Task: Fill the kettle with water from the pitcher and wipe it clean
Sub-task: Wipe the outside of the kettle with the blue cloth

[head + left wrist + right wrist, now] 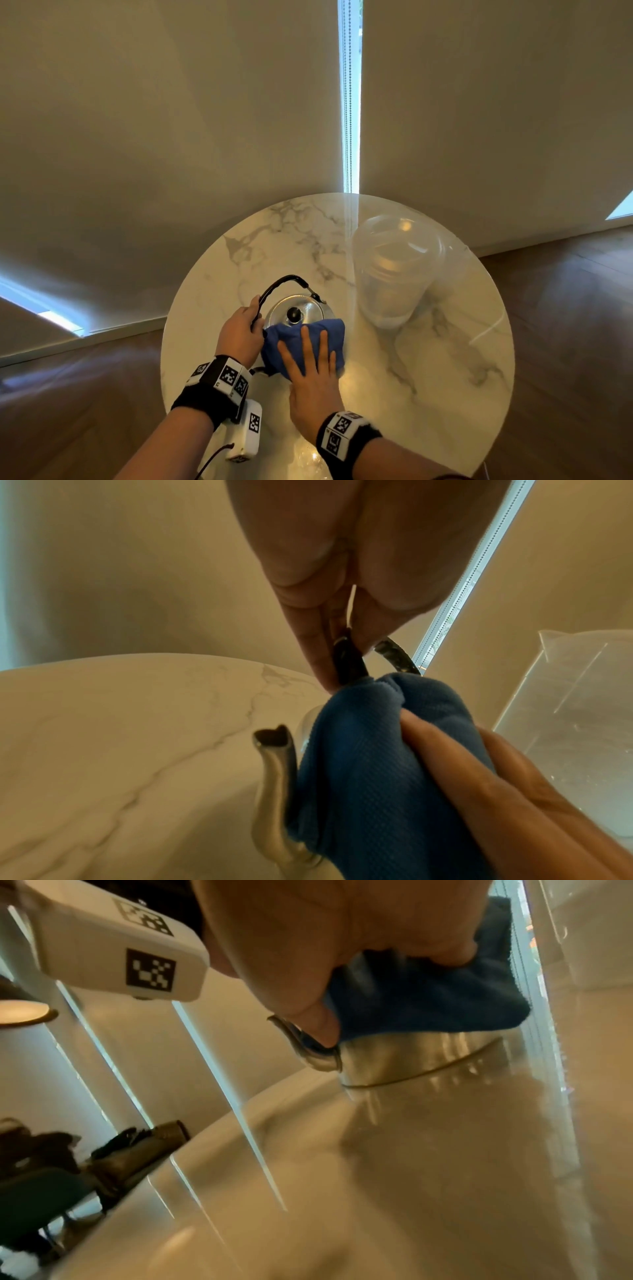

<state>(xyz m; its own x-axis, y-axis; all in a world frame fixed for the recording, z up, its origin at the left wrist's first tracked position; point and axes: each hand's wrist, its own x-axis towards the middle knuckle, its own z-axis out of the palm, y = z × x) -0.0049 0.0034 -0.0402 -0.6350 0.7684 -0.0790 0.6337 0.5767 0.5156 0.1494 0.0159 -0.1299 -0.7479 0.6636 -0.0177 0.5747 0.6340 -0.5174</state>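
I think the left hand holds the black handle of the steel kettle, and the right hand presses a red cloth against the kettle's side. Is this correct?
Not quite: the cloth is blue, not red, as the head view shows. The rest stands: the left hand holds the black handle of the steel kettle, and the right hand presses the cloth against the kettle's side.

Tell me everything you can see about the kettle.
The kettle looks like shiny steel, with a round lid, a black knob, an arched black handle and a curved spout. It stands upright on the marble table, lid on. The left hand grips the handle; the right hand presses a blue cloth against its side.
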